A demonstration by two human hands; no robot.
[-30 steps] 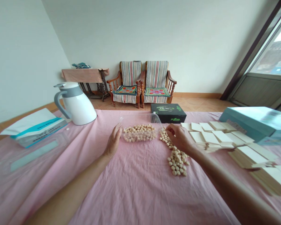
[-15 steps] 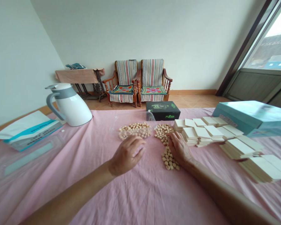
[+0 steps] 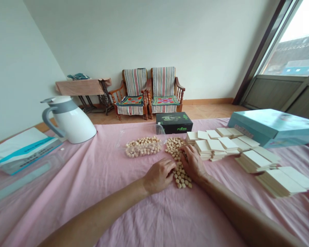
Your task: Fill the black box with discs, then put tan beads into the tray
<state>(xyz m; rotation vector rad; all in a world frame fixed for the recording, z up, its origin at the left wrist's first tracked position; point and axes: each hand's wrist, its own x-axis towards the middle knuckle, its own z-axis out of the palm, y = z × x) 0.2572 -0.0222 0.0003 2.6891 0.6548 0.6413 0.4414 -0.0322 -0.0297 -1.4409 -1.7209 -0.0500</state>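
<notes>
Covering your work surface: one pink cloth (image 3: 134, 219). One blue box (image 3: 275, 127), far right corner; one black box (image 3: 174, 122), far edge; one clear tray (image 3: 137, 132), just nearer, holding round pieces (image 3: 143, 145). Your left hand (image 3: 159, 175) and right hand (image 3: 192, 162) flank one loose heap (image 3: 180, 172) of likewise round pieces, inward from the far edge. Fingers curled; cannot tell whether either grasps any. Suggest palms low, cupped, against rolling. Piece count: many, too crowded to number.

A white jug (image 3: 73, 120) stands near the far-left corner of the tabletop (image 3: 110, 171), a white-and-blue packet (image 3: 28, 151) by the left edge, a black box (image 3: 173, 123) at the far edge.
</notes>
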